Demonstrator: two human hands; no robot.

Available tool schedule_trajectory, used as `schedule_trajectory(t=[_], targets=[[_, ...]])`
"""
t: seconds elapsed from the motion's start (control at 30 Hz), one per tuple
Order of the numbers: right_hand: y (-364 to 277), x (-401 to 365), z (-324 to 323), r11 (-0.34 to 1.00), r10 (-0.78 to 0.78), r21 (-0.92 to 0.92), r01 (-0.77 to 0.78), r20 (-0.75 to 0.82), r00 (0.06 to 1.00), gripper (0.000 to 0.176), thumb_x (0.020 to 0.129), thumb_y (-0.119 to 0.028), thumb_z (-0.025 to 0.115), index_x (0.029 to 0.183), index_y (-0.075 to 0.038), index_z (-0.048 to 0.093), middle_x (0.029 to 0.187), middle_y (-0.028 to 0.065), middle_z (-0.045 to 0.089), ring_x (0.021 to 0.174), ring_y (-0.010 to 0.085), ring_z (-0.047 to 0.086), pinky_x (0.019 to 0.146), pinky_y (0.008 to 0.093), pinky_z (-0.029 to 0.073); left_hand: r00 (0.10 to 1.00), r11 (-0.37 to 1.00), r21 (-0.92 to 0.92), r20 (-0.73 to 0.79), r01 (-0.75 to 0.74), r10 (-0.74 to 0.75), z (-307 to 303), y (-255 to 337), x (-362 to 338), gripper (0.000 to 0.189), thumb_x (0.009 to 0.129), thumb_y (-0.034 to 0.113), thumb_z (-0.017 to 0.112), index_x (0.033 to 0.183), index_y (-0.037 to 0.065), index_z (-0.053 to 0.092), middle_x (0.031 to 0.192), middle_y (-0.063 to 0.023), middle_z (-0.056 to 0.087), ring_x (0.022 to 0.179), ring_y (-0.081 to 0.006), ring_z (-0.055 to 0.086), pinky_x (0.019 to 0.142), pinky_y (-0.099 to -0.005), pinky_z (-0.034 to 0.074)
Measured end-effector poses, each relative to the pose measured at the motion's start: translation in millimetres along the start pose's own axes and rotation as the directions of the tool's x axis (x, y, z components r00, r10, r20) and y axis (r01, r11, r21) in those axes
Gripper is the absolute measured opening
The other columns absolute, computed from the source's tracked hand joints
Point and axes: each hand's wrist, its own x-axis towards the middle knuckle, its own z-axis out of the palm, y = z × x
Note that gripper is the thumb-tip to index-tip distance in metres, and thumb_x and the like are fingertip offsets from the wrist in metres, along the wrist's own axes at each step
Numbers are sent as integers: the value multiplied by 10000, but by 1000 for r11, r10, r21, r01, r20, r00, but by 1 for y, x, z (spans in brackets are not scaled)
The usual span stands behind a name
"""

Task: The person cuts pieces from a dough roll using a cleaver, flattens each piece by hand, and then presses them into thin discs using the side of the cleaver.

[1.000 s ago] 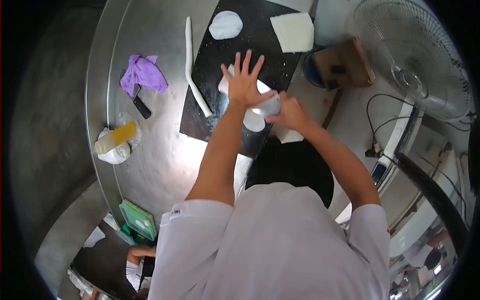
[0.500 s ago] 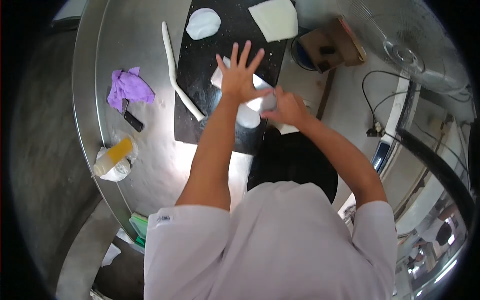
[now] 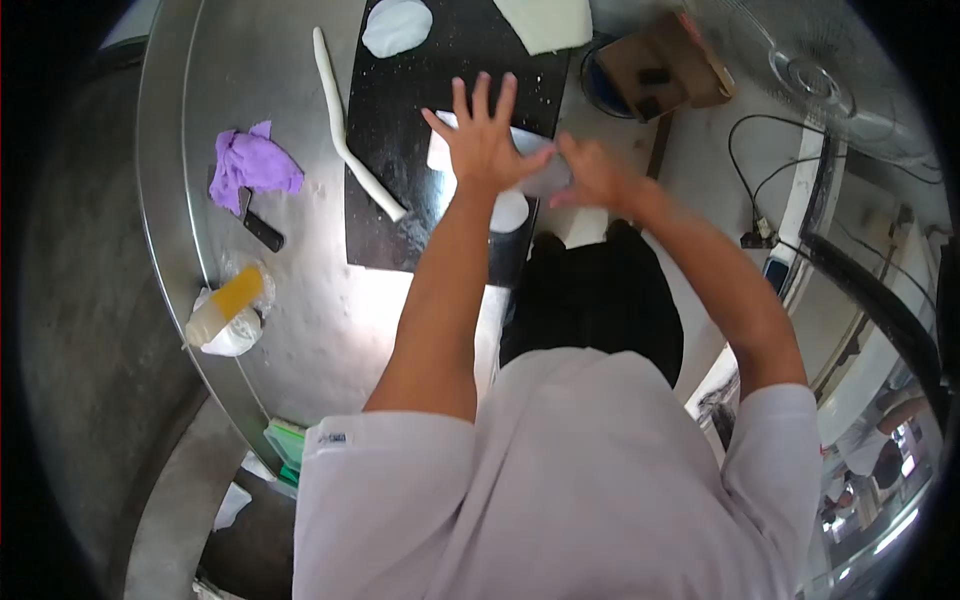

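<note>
My left hand (image 3: pixel 485 145) lies palm down with fingers spread over a flat, shiny metal blade (image 3: pixel 540 178) on the black board (image 3: pixel 410 110). At the blade's right end, my right hand (image 3: pixel 595 175), slightly blurred, is closed around it. A round white dough piece (image 3: pixel 509 212) sits just below the blade. Some pale material (image 3: pixel 440 152) shows left of my left hand, partly hidden. A long white dough rope (image 3: pixel 338 130) runs along the board's left edge. Farther up the board are a white dough lump (image 3: pixel 397 27) and a pale flat sheet (image 3: pixel 548 22).
On the steel table (image 3: pixel 310 300) are a purple cloth (image 3: pixel 255 160), a black-handled tool (image 3: pixel 263 232) and a bottle of yellow liquid (image 3: pixel 225 305) on a plastic bag. A cardboard box (image 3: pixel 665 72), a fan (image 3: pixel 815 75) and black cables (image 3: pixel 745 170) are at the right.
The whole view has shifted slightly. My right hand and the blade's end have moved a little right, away from my left hand, which stays spread over the blade.
</note>
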Motion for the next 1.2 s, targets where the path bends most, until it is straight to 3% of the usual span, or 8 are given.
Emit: schedule_trajectory(t=[0.17,0.23,0.5,0.63,0.83,0.9,1.1,1.2], targets=[[-22,-48,41,990,83,100,-104,196,977,825,696,-544,889,1184,25,545,1027,307,683,1023,546,638,897,543,523,977,995,-19,191,-95,97,4,0,-42,1165,640,811,703,1620,314,314,1705,-151,173,1550,-518,42,1056,-866,58],[-20,-64,47,994,37,105,-33,-41,998,849,684,-576,882,1181,21,541,1030,317,681,1039,544,638,926,548,512,968,990,-57,210,-127,136,9,14,-41,1138,653,823,669,1611,302,343,1697,-150,208,1541,-541,62,1035,-877,55],[13,12,-19,985,-173,2,175,125,977,884,704,-639,836,1188,22,502,894,279,677,899,495,671,778,564,525,990,993,-22,-71,118,-119,14,6,4,1154,680,789,689,1606,202,332,1633,-153,307,1529,-482,168,1062,-859,52],[-2,-25,11,998,-51,41,43,227,972,924,703,-712,785,1183,23,497,887,299,668,895,507,667,786,568,526,993,998,52,115,-17,11,9,6,-35,1208,694,827,664,1640,203,246,1697,-157,180,1546,-497,93,1068,-856,45],[20,16,-21,984,-171,67,163,128,977,825,764,-613,796,1199,15,484,926,295,673,950,509,657,802,551,528,999,996,85,24,28,-30,17,4,0,1219,708,857,628,1645,183,234,1699,-169,192,1540,-507,120,1048,-863,65],[13,40,-43,963,-193,-145,228,222,956,829,735,-580,836,1196,12,483,926,291,678,946,489,669,800,541,536,986,988,42,-73,152,-149,14,-1,13,1242,675,862,639,1639,184,251,1693,-159,207,1540,-500,110,1072,-855,58],[10,-4,-10,997,-63,-21,72,300,952,866,689,-581,868,1196,12,491,949,256,700,957,468,679,813,508,555,989,992,120,134,51,-67,15,13,-16,1274,648,871,667,1650,222,222,1711,-180,123,1533,-551,42,1050,-872,49],[42,24,-7,980,-196,12,198,213,957,855,682,-566,877,1182,18,505,964,257,702,959,464,683,819,491,560,994,991,84,15,106,-107,17,9,1,1272,660,856,671,1646,191,221,1704,-181,148,1527,-550,79,1055,-871,58]])
